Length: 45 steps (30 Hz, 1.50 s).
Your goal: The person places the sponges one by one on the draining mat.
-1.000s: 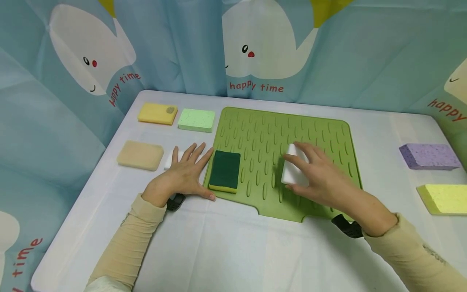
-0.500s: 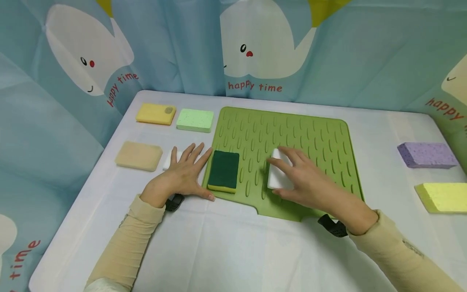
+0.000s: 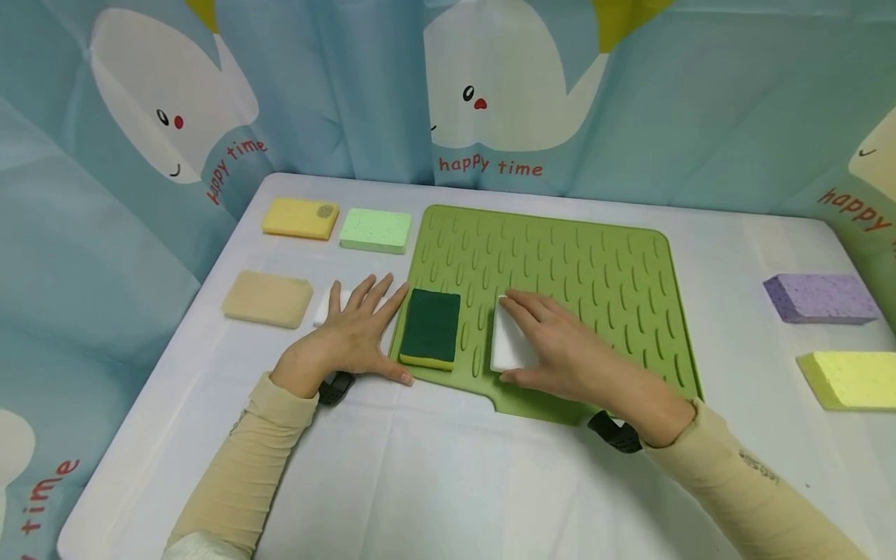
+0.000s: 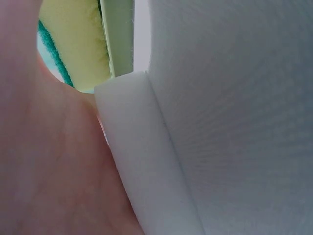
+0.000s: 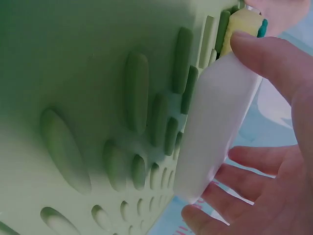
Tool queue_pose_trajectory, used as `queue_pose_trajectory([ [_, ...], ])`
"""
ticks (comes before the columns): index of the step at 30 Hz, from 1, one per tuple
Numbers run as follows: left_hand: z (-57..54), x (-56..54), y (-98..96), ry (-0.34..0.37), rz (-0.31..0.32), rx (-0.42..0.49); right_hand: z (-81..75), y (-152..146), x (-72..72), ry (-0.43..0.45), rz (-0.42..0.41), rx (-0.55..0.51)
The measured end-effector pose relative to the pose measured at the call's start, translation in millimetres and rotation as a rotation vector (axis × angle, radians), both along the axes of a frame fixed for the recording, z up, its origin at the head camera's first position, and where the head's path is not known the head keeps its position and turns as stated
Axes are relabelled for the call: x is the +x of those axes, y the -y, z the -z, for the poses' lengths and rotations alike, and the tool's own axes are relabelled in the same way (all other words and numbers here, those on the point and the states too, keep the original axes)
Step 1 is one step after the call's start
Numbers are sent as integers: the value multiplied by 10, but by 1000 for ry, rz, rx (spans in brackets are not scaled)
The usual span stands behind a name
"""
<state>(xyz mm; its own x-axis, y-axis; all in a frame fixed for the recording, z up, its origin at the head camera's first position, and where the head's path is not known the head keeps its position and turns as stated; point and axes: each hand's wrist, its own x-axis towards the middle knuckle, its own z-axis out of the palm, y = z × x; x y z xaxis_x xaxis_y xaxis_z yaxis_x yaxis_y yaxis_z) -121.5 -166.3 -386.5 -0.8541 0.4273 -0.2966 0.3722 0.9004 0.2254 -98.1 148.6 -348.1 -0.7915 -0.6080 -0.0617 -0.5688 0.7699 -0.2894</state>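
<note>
With its fingers spread, the left hand (image 3: 350, 334) lies over a white sponge (image 4: 139, 142). Most of that sponge is hidden in the head view; in the left wrist view it sits against the palm. The right hand (image 3: 563, 346) grips a second white sponge (image 3: 511, 341) between thumb and fingers, on or just above the ribbed green mat (image 3: 581, 272). Between the two hands, a yellow sponge with a dark green scouring face (image 3: 430, 325) rests on the mat's left side, green face up.
Left of the mat lie a yellow sponge (image 3: 299, 218), a light green sponge (image 3: 376, 229) and a beige sponge (image 3: 268, 299). A purple sponge (image 3: 820, 298) and a bright yellow one (image 3: 850, 379) are at the right. A patterned curtain (image 3: 630, 140) borders the table's back.
The right hand has moved left across the mat with the white sponge, closer to the green-faced sponge. The left hand has stayed in place.
</note>
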Motion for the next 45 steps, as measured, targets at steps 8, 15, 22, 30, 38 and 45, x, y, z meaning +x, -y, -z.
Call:
queue_pose_trajectory([
  [8, -10, 6, -5, 1, -7, -1, 40, 38, 11, -29, -47, 0],
  [15, -12, 11, -5, -3, -2, 4, 70, 73, -2, -52, -59, -10],
  [22, -3, 11, -8, -7, 6, 7, 122, 73, 11, -25, -79, 10],
  [30, -3, 4, -18, -5, 2, 7, 130, 41, 18, 21, -61, 24],
  [38, -8, -2, -21, -5, -1, 0, 147, 32, 0, 9, -52, -2],
  [45, -22, 4, -8, -3, 0, 3, 125, -13, -7, 29, -54, -30],
])
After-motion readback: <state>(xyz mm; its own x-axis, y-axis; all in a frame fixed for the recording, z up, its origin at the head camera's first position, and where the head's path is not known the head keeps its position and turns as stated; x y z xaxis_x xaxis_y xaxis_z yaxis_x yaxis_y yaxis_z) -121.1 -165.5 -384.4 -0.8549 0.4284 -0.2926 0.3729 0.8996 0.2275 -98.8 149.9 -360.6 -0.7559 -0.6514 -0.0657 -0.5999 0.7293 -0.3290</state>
